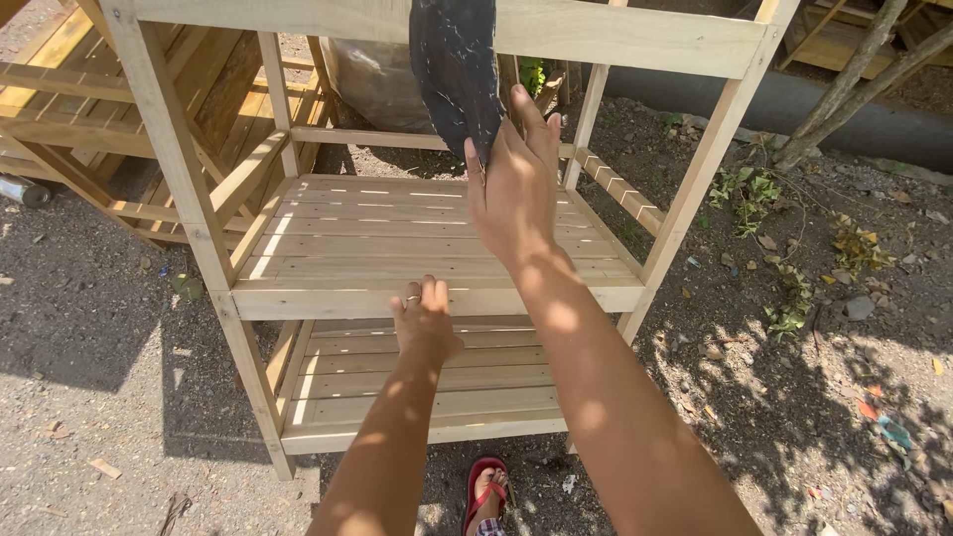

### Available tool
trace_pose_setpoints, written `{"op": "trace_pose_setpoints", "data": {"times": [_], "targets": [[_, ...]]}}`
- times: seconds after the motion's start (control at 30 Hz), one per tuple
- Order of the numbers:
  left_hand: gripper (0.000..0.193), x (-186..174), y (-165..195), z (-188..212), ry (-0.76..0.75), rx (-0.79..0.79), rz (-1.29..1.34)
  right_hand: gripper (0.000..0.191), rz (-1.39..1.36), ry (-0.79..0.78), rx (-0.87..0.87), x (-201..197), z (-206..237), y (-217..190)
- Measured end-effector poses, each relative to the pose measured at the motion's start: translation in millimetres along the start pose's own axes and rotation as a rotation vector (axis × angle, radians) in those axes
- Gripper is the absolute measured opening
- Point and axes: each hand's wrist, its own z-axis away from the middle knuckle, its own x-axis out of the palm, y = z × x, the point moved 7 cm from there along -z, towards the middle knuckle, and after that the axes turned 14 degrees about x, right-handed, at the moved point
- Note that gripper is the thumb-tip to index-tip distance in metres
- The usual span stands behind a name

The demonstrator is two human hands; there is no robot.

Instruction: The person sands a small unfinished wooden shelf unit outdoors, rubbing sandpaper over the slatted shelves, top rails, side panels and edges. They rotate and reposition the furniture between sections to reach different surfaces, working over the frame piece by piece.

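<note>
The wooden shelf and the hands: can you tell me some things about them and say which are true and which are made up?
1. The right hand holds a dark cloth. True.
2. The left hand rests on the front edge of the wooden shelf. True.
3. The shelf stands on green grass. False: it stands on bare gravelly ground.
4. The sandal below is blue. False: it is red.
5. The shelf boards are painted white. False: they are bare pale wood.

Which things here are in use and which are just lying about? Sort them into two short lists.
In use:
- right hand gripping a dark cloth
- left hand resting on the front edge of the wooden shelf rack

Lying about:
- wooden frames behind, at left
- branches
- dry leaves
- metal can
</note>
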Motion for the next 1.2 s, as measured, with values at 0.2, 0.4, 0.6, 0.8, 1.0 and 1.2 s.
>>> {"op": "trace_pose_setpoints", "data": {"times": [0.2, 0.4, 0.6, 0.8, 1.0, 1.2], "targets": [[0.079, 12.1, 8.7, 22.6, -0.107, -0.001, 0.015, 0.047, 0.093, -0.052, -0.084, -10.6, 34.1, -32.2], [0.092, 21.2, 17.6, 75.0, -0.293, 0.016, 0.02, 0.05, 0.207, 0.332, -0.067, -69.5, 21.5, -43.5], [0.036, -188.1, 75.5, 162.6, 1.31, 0.378, -0.145, 0.042, 0.288, 0.129, 0.184, -104.9, -47.6, -25.7], [0.068, -297.1, 45.3, 71.0, 0.537, 0.122, -0.02, 0.068, 0.352, -0.277, 0.406, -83.2, 10.2, -6.1], [0.069, -252.9, 47.7, 100.4, 0.201, 0.043, 0.0, 0.076, 0.361, -0.259, 0.315, -102.6, 55.7, -13.4], [0.068, -232.9, 53.8, 134.9, 0.205, 0.008, 0.012, 0.069, 0.352, -0.422, 0.4, -114.1, 96.4, -21.6]]}}
